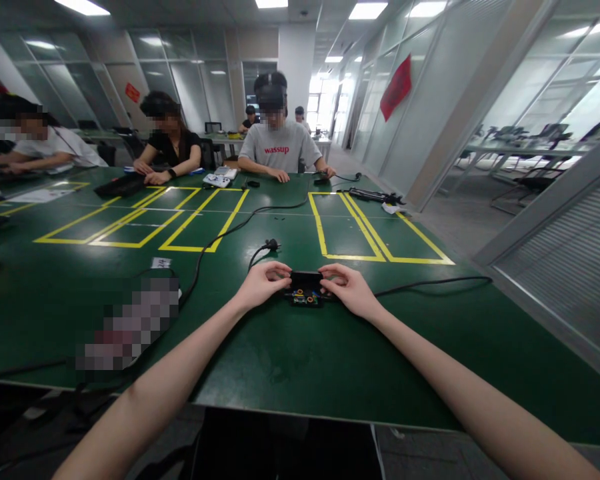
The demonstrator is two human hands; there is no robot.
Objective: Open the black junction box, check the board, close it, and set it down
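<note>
A small black power adapter case [307, 304] sits on the green table in front of me, its inside exposed. Within it I see a circuit board [300, 298] with orange ring-shaped parts. Tilted up along the far side is its black cover [307, 276]. My left hand [265, 283] pinches the cover's left end, and my right hand [349, 287] grips its right end. Whether the cover touches the case is hard to make out. A black cable [430, 283] runs off to the right; a short cord with a black plug [271, 245] lies beyond my left hand.
A blurred-out long object [135, 320] lies on the green table [260, 360] at left, beside a long black cable [200, 260]. Yellow tape rectangles [355, 257] mark the tabletop. Several people sit opposite, one in a grey shirt [280, 150]. A black tripod-like item [373, 195] lies far right.
</note>
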